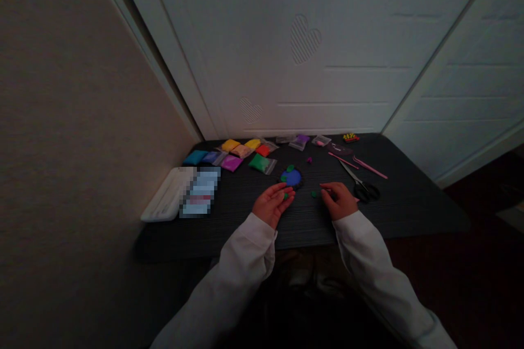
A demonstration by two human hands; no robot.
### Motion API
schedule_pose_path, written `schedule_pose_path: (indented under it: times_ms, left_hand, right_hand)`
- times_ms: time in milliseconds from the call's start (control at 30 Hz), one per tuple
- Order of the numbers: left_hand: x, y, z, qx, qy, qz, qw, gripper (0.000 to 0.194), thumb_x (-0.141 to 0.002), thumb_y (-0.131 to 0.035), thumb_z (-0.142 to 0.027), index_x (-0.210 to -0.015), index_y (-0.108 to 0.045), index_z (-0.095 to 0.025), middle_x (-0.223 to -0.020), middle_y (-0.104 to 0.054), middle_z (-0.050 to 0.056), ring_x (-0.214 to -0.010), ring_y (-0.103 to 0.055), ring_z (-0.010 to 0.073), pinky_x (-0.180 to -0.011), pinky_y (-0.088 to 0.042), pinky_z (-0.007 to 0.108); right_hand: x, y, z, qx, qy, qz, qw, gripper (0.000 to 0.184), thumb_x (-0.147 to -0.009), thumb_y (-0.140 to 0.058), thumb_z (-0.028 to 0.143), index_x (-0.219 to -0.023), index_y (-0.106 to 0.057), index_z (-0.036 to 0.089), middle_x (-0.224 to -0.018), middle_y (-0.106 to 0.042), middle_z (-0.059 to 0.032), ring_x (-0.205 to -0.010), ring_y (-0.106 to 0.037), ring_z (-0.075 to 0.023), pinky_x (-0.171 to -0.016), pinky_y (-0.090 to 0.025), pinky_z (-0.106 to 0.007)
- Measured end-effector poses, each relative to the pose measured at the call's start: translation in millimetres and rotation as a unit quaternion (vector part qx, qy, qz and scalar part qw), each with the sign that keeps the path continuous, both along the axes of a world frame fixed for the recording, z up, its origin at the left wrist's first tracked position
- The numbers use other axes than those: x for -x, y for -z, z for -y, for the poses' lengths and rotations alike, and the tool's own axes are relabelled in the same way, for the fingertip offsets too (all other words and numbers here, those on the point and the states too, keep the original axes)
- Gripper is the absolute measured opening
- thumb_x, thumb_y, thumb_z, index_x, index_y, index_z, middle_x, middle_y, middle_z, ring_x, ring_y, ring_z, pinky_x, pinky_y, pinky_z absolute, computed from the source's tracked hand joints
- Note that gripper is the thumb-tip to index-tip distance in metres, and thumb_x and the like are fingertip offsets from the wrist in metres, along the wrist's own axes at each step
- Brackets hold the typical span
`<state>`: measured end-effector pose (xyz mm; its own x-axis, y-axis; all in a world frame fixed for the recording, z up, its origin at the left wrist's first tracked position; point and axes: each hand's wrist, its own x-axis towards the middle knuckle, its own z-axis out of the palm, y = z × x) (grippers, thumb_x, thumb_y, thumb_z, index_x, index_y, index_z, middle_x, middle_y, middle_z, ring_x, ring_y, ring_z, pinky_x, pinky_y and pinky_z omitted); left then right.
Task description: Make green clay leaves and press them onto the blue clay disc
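Note:
On the fingers of my left hand [273, 204], which is turned palm up and half curled, rests a small green clay piece [285, 196]. My right hand [340, 200] has its thumb and fingers bent towards each other. What lies between them is too dark to make out, though a bit of pink shows behind the hand. Just left of its fingertips is another small green clay piece [314, 194]. Beyond my left hand lies a round blue clay disc [291, 177] with a dark rim and green leaf-like pieces on it.
Bags of coloured clay [232, 162] line the back left, with a green bag [260, 163] nearest the disc. Black-handled scissors [364, 190] and pink tools [370, 167] lie at right. A white case [167, 196] sits on the dark table [245, 237] at far left.

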<state>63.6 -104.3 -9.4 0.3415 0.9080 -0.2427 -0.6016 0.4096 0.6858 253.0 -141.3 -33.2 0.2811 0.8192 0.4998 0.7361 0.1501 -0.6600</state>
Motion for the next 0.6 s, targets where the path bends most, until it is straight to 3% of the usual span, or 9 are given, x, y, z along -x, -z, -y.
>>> schedule_pose_path:
  times_ms: [100, 200, 300, 433, 533, 600]
  left_hand:
    - [1.2, -0.8, -3.6, 0.012, -0.027, 0.018, 0.999, 0.024, -0.064, -0.062, -0.007, -0.087, -0.058, -0.013, -0.069, -0.062, 0.003, -0.055, -0.056, 0.0061, -0.05, -0.044, 0.016]
    - [2.9, -3.7, -8.3, 0.032, -0.035, 0.055, 0.997, 0.007, -0.071, -0.057, -0.016, -0.076, -0.059, -0.012, -0.06, -0.056, 0.0, -0.048, -0.048, 0.0035, -0.041, -0.036, 0.013]
    - [2.1, -7.6, -11.7, 0.055, -0.019, 0.094, 0.994, 0.02, -0.077, -0.048, -0.026, -0.067, -0.058, -0.011, -0.056, -0.051, 0.0, -0.044, -0.044, 0.003, -0.037, -0.034, 0.013]
    - [-4.1, -14.7, -12.6, 0.063, -0.005, 0.129, 0.99, 0.017, -0.079, -0.044, -0.016, -0.088, -0.058, -0.015, -0.063, -0.056, 0.0, -0.039, -0.04, 0.0, -0.031, -0.028, 0.009]
    - [-10.3, -22.6, -10.7, 0.057, 0.001, 0.149, 0.987, 0.046, -0.069, -0.042, 0.003, -0.11, -0.048, -0.019, -0.096, -0.061, 0.008, -0.068, -0.059, 0.0048, -0.05, -0.044, 0.01]
    - [-15.1, -28.0, -7.3, 0.042, 0.002, 0.158, 0.987, 0.066, -0.058, -0.038, 0.01, -0.117, -0.041, -0.019, -0.11, -0.055, 0.01, -0.095, -0.057, 0.0124, -0.074, -0.048, 0.019]
  right_hand:
    - [0.0, -1.3, -0.2, -0.006, 0.002, -0.017, 1.0, 0.019, -0.072, -0.05, 0.03, -0.082, -0.063, 0.02, -0.08, -0.058, -0.0061, -0.075, -0.054, -0.0178, -0.07, -0.045, -0.035]
    - [1.7, -5.3, 0.5, -0.024, 0.013, -0.046, 0.999, 0.022, -0.074, -0.049, 0.032, -0.086, -0.061, 0.019, -0.082, -0.058, -0.007, -0.073, -0.053, -0.0172, -0.067, -0.046, -0.035]
    - [4.0, -11.2, 0.5, -0.05, 0.019, -0.082, 0.995, 0.026, -0.074, -0.05, 0.033, -0.094, -0.058, 0.018, -0.086, -0.057, -0.0079, -0.072, -0.053, -0.0167, -0.065, -0.047, -0.035]
    - [4.4, -20.0, -7.3, -0.085, 0.019, -0.141, 0.986, 0.033, -0.079, -0.042, 0.035, -0.108, -0.047, 0.02, -0.096, -0.055, -0.009, -0.077, -0.057, -0.0163, -0.065, -0.049, -0.034]
    - [6.6, -31.8, -15.7, -0.099, -0.007, -0.227, 0.969, 0.037, -0.085, -0.025, 0.035, -0.118, -0.036, 0.023, -0.106, -0.053, -0.0107, -0.079, -0.06, -0.0155, -0.065, -0.049, -0.033]
    - [15.2, -43.9, -16.8, -0.113, -0.023, -0.257, 0.96, 0.04, -0.086, -0.017, 0.035, -0.123, -0.03, 0.023, -0.115, -0.048, -0.0126, -0.093, -0.057, -0.018, -0.073, -0.048, -0.036]
